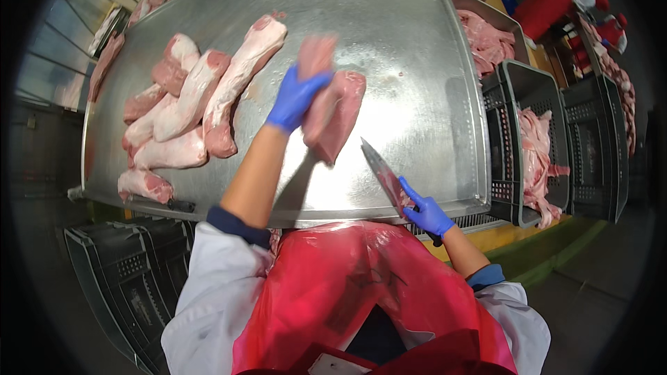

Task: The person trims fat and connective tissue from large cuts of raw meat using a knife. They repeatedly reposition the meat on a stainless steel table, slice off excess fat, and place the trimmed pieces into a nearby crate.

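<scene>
Head view: our left hand (295,97) grips one pork cut (333,114) lifted over the steel table's (417,62) middle; our right hand (427,214) clasps one knife (383,173) at its near edge. About seven cuts (187,107) crowd the left edge.

Meat cut (332,114) in left hand (295,97)

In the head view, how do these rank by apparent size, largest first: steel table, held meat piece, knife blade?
1. steel table
2. held meat piece in the left hand
3. knife blade in the right hand, nearer the camera
</scene>
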Motion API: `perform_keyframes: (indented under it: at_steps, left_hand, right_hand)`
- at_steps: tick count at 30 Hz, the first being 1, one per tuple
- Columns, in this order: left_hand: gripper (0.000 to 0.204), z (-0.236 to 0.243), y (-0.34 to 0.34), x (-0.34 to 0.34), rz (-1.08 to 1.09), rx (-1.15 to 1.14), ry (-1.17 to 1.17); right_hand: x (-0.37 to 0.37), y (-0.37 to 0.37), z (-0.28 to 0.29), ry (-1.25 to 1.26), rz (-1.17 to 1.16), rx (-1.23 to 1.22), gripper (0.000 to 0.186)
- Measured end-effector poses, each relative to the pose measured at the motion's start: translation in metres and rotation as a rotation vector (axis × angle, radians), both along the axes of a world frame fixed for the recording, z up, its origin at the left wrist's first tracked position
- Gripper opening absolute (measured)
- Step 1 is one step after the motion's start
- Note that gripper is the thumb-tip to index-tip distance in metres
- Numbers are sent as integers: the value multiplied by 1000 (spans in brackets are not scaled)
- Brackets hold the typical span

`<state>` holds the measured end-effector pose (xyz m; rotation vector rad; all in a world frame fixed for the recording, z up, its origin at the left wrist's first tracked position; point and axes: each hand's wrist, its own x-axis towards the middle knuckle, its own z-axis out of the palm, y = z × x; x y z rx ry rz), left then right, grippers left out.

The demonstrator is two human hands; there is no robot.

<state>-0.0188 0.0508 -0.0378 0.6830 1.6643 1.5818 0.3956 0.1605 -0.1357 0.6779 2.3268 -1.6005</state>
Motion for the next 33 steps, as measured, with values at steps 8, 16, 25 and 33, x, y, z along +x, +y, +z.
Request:
perform_keyframes:
  at_steps: [8, 16, 25, 33]
  left_hand:
    - [126, -68, 130, 52, 1, -814, 754]
    - [93, -127, 56, 1, -57, -921, 334]
    - [105, 20, 283, 41, -286, 300, -182]
    - [42, -98, 94, -257, -101, -958, 883]
  right_hand:
    - [36, 39, -7, 142, -258, 110, 80]
    - [104, 30, -13, -24, -610, -224, 80]
    - [28, 84, -2, -11, -479, -84, 84]
    - [76, 89, 25, 23, -665, 59, 86]
